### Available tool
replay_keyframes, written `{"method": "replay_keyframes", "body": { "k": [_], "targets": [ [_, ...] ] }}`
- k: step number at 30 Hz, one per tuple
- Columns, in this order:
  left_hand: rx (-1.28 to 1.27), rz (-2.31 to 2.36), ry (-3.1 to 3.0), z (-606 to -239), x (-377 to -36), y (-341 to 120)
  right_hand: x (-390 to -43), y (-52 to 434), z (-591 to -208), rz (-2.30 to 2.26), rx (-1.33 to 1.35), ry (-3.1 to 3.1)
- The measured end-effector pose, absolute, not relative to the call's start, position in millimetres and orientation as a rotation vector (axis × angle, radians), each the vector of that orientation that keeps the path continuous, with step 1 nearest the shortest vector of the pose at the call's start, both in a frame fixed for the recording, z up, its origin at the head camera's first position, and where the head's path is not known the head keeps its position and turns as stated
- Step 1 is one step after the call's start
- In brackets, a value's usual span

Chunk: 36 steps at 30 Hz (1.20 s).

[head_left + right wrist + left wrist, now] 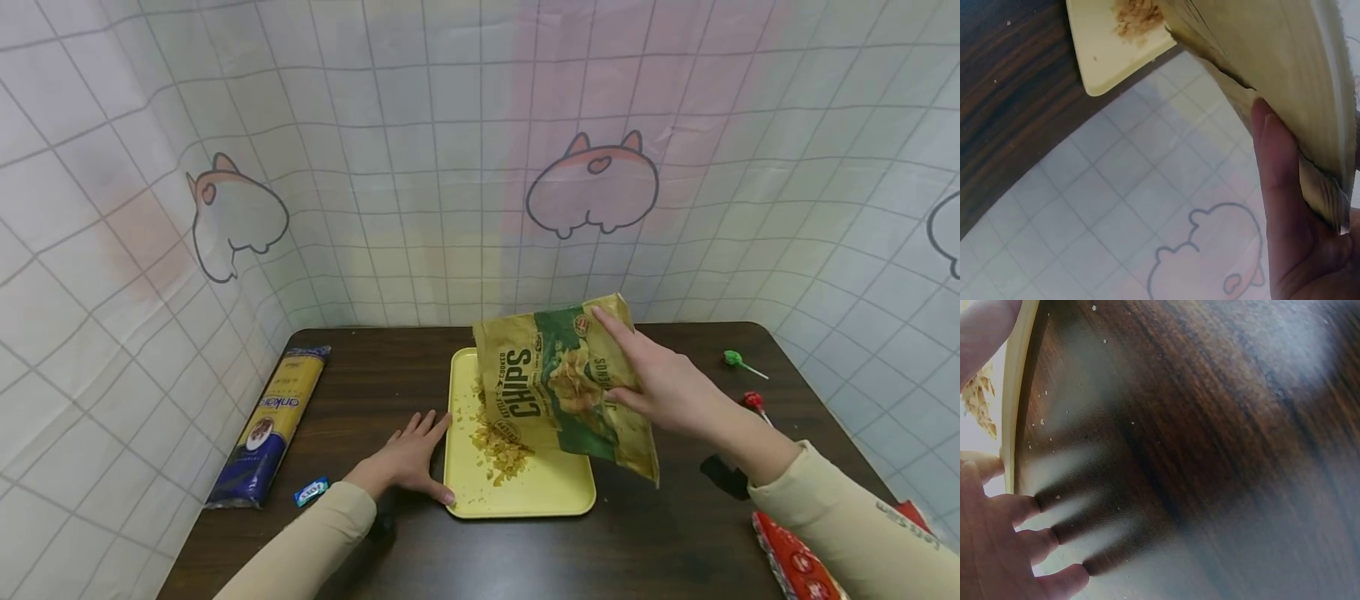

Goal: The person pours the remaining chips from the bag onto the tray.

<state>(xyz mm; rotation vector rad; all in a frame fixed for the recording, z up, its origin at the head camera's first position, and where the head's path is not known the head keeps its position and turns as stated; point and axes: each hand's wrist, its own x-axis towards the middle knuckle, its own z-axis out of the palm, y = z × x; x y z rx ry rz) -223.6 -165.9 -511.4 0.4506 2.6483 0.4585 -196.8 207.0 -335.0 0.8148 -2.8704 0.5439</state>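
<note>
One chip bag (564, 385), one tray (480, 498), two lollipops (731, 358).

I see the right hand (1310, 259) gripping a gold bag (1272, 59), one finger (1277, 165) against its side. Past it, crumbs (1138, 17) lie on a pale yellow tray (1097, 59) on the dark wood-grain table (1016, 94), beside a grid-patterned sheet (1079, 212) with a cartoon animal (1213, 253).

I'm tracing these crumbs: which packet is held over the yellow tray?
The gold-and-green chips bag, gripped by the right hand; the blue-and-yellow packet and the red packet lie on the dark table instead.
</note>
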Motion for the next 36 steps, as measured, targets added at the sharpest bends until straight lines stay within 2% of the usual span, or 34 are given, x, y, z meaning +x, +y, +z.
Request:
{"method": "replay_keyframes", "body": {
  "k": [36],
  "targets": [
    [0.459,0.459,2.651,-511.4,-224.1,-166.1,-189.6,220.7,-312.2,0.665,0.961,-2.856]
  ]
}}
